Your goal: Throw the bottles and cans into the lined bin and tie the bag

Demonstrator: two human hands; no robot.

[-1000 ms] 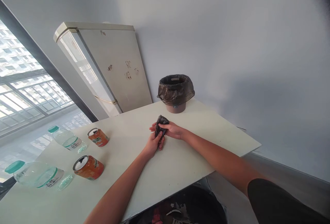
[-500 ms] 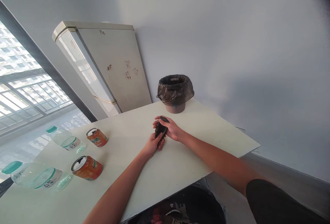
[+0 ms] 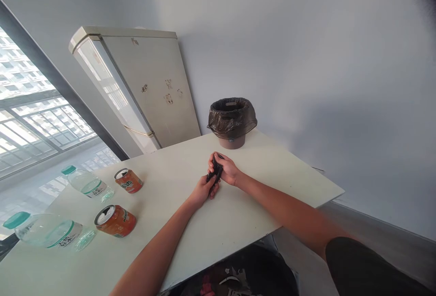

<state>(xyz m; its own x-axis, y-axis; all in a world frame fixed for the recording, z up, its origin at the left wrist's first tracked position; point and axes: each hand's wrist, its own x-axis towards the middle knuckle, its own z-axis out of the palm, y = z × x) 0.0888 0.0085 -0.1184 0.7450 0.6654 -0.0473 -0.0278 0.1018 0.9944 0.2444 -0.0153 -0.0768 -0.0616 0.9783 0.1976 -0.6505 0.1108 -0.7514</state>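
Both hands are together above the middle of the white table [image 3: 252, 205], holding one crumpled black plastic bundle [image 3: 216, 169]. My left hand [image 3: 203, 190] is closed on its lower end, thumb on top. Around the upper end are the fingers of my right hand [image 3: 226, 169], also closed. Just beyond them stands a brown bin [image 3: 232, 142] lined with a black bag [image 3: 231, 121] folded over its rim. To the left are two orange cans [image 3: 128, 180] [image 3: 116, 221] and two clear bottles with green caps [image 3: 85, 183] [image 3: 47, 230].
Behind the table stands an old white fridge [image 3: 150, 87], with a window [image 3: 30, 91] at the far left. A pale wall [image 3: 306, 60] rises behind the bin. The table's near edge crosses below my forearms.
My right fingers have closed further around the upper end of the black bundle, which now looks narrower and more covered. The bin, cans and bottles have stayed in place.
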